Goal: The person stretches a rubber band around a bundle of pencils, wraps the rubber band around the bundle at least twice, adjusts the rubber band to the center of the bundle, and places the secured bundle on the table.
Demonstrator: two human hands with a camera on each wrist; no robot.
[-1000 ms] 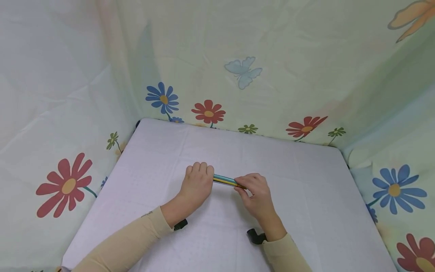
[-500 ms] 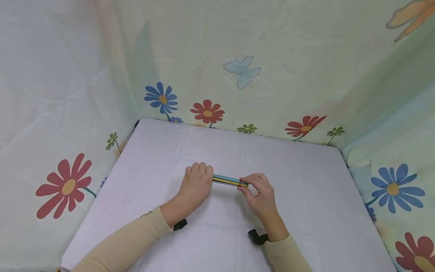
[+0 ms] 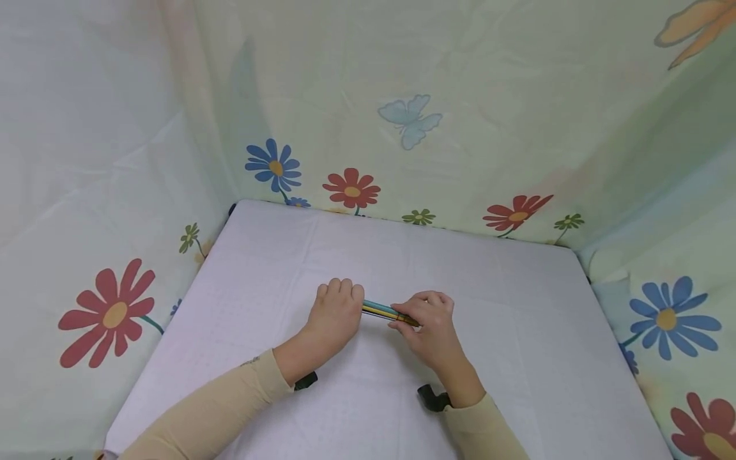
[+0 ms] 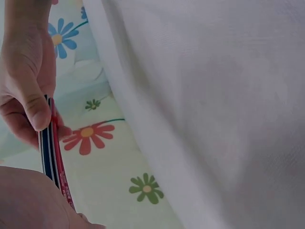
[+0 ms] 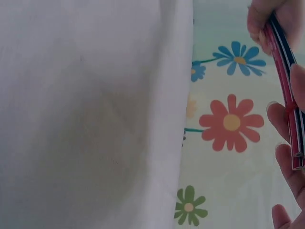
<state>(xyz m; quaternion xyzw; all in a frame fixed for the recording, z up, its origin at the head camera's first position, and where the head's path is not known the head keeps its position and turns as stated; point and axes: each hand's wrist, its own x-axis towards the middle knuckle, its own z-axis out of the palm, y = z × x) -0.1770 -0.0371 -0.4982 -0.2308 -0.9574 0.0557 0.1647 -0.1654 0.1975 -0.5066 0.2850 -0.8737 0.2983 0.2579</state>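
A bundle of slim pencils (image 3: 378,309), with teal, yellow and dark sides showing, spans the gap between my two hands above the table. My left hand (image 3: 335,314) wraps round its left part, knuckles up. At the other end, my right hand (image 3: 432,332) pinches the bundle between thumb and fingers. A thin red band (image 5: 291,108) circles the pencils there, at the right fingers. From the right wrist, red and black-and-white striped pencils (image 5: 284,69) show their flat ends below the band. The part of the bundle inside the left fist is hidden.
A white cloth covers the table (image 3: 517,319). Flower-printed curtains (image 3: 460,128) stand close round its back and sides. Black wrist-worn pieces (image 3: 432,398) sit by both sleeves.
The right thumb and fingers slid right to the bundle's end, showing the red band, then came back left over it. The bundle's right end now tilts slightly lower. The left hand barely moved.
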